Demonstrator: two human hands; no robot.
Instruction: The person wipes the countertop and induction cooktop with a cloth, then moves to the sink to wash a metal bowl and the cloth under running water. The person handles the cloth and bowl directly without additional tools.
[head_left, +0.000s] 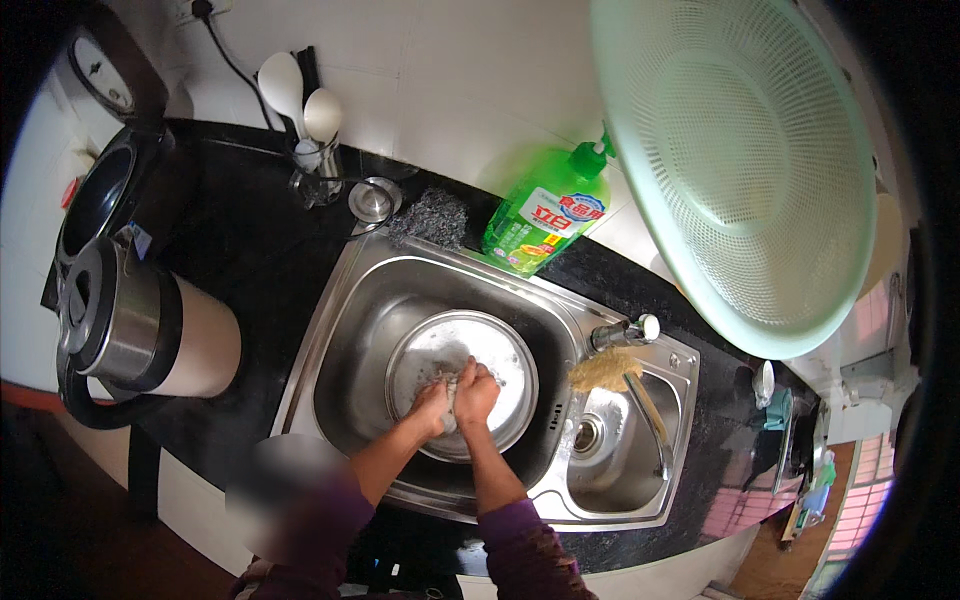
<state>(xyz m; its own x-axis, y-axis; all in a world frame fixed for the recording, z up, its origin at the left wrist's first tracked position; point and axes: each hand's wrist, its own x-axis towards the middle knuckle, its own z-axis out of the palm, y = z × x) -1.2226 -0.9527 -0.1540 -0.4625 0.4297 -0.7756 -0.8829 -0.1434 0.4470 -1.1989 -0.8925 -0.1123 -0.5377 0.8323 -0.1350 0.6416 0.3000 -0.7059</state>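
Observation:
A round metal basin (506, 337) sits in the large bowl of a stainless steel double sink (360, 307). Over its middle, my left hand (429, 407) and my right hand (476, 391) are close together, both gripping a pale, wet cloth-like item (451, 401) between them. The fingers hide most of that item, so its kind is unclear. The inside of the basin looks shiny and wet, with some dark specks near the hands.
Behind the sink stand a green dish soap bottle (547, 210) and a dark scouring pad (431, 217). A faucet (622, 334) with a yellowish cloth (604, 369) is at the divider. A kettle (150, 330) stands left; a pale green colander (735, 150) hangs upper right.

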